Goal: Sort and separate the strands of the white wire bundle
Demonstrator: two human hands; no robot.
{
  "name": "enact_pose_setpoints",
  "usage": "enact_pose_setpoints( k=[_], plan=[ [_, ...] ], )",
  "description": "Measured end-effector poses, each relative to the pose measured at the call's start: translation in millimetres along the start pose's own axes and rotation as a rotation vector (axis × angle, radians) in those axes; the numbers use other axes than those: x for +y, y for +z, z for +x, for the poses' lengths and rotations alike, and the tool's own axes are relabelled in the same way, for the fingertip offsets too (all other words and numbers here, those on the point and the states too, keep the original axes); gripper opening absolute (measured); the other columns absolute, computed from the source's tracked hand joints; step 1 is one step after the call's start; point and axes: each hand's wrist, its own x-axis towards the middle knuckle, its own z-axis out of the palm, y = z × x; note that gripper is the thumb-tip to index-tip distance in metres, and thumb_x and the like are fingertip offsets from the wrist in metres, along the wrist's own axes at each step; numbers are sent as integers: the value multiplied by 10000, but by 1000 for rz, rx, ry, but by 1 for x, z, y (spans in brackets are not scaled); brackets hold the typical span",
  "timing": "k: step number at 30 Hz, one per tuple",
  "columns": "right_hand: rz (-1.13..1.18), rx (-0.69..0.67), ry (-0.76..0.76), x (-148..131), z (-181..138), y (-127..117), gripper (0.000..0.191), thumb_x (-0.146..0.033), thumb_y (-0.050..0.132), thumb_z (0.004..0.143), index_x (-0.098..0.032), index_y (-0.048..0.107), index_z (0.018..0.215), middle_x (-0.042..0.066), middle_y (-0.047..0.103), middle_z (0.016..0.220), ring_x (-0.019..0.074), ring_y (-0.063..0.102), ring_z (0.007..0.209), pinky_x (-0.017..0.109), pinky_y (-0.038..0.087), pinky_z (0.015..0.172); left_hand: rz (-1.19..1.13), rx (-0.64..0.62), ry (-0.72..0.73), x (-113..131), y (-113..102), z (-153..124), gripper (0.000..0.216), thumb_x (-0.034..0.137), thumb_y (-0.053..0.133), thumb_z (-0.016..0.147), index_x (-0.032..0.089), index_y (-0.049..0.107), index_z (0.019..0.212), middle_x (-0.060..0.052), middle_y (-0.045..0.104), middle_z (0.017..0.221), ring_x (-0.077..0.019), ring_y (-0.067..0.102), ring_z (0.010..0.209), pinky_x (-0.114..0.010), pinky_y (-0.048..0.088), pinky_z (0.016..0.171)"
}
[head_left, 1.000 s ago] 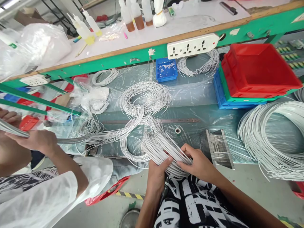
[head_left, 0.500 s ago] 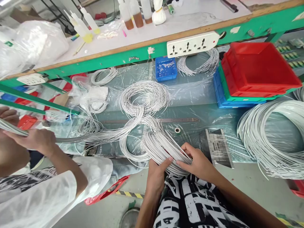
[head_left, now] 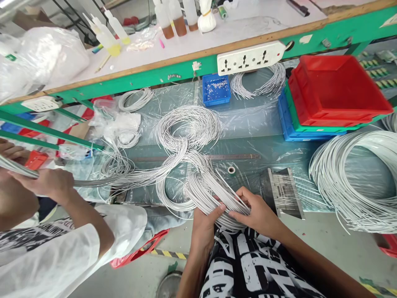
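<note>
Both my hands hold one bundle of thin white wires (head_left: 208, 191) close to my body, at the near edge of the bench. My left hand (head_left: 205, 225) grips the bundle from below, its fingers curled round the strands. My right hand (head_left: 259, 213) closes over the same strands from the right. The bundle curves back into loose wire coils (head_left: 188, 128) lying on the plastic-covered bench. Its lower end is hidden behind my hands.
A co-worker's hands (head_left: 49, 184) at the left pull another wire bundle. Stacked red, green and blue bins (head_left: 336, 89) sit at the right, above a large wire coil (head_left: 350, 182). A small blue tray (head_left: 216, 89), a steel ruler (head_left: 229, 157), a power strip (head_left: 251, 58) and bottles (head_left: 173, 18) lie farther back.
My hands have barely shifted on the bundle. The co-worker's hands stay at the left with their wires.
</note>
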Motion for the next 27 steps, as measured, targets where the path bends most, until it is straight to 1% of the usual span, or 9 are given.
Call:
enact_pose_setpoints(
  k=[2, 4, 6, 8, 13, 17, 22, 25, 27],
  plan=[
    [14, 0, -1, 0, 1, -2, 236, -356, 624, 888, -238, 422, 912, -55, 500, 686, 155, 466, 595, 269, 323, 567, 2, -17, 14, -1, -1, 0, 370, 240, 882, 604, 134, 711, 915, -67, 734, 901, -230, 672, 858, -351, 509, 831],
    [47, 14, -5, 0, 1, -4, 227, -340, 619, 889, -236, 418, 909, -55, 501, 692, 154, 476, 606, 267, 339, 576, 4, -24, 23, -2, -2, 0, 355, 243, 879, 613, 137, 711, 907, -58, 733, 877, -219, 671, 840, -343, 507, 829],
    [85, 36, -9, 1, 1, -5, 216, -330, 613, 892, -234, 419, 903, -53, 504, 706, 153, 488, 619, 264, 350, 581, 8, -5, 19, -3, -3, 0, 355, 242, 886, 600, 140, 707, 889, -41, 724, 819, -203, 665, 798, -327, 505, 809],
    [117, 39, -6, 1, 0, -5, 215, -329, 613, 894, -234, 420, 904, -51, 513, 723, 154, 503, 634, 263, 362, 590, 18, 2, 20, -4, -4, 0, 357, 244, 885, 604, 142, 707, 896, -38, 723, 813, -200, 664, 793, -322, 501, 809],
    [109, -11, 22, 0, -2, 1, 233, -367, 612, 905, -236, 422, 941, -35, 559, 790, 172, 543, 687, 277, 381, 621, 75, -84, 49, -3, -4, -3, 369, 254, 822, 701, 137, 714, 1034, -89, 747, 967, -248, 677, 886, -376, 506, 873],
    [97, -43, 44, -4, 0, 4, 227, -381, 601, 910, -235, 428, 928, -40, 554, 755, 170, 532, 651, 275, 362, 597, 88, -78, 43, -1, -5, -4, 422, 240, 823, 694, 130, 709, 1085, -104, 750, 1012, -278, 681, 949, -384, 504, 890],
    [49, -37, 67, -6, 2, 2, 245, -387, 625, 885, -228, 439, 890, -34, 558, 748, 182, 545, 671, 280, 372, 609, 63, -57, 37, 1, -3, -4, 465, 252, 845, 662, 125, 715, 1089, -114, 751, 1021, -285, 684, 955, -391, 500, 900],
    [85, -41, 60, -4, 3, 1, 240, -374, 631, 878, -226, 441, 884, -33, 558, 753, 178, 546, 677, 278, 384, 615, 54, -47, 38, 0, -2, -5, 435, 250, 852, 653, 130, 720, 1049, -101, 751, 990, -273, 683, 934, -381, 499, 888],
    [123, -30, 52, -2, 4, 0, 225, -363, 616, 887, -227, 437, 880, -39, 540, 742, 168, 531, 668, 272, 383, 610, 49, -36, 39, 0, -2, -5, 391, 254, 858, 645, 136, 719, 992, -77, 747, 929, -250, 680, 889, -358, 497, 856]
  ],
)
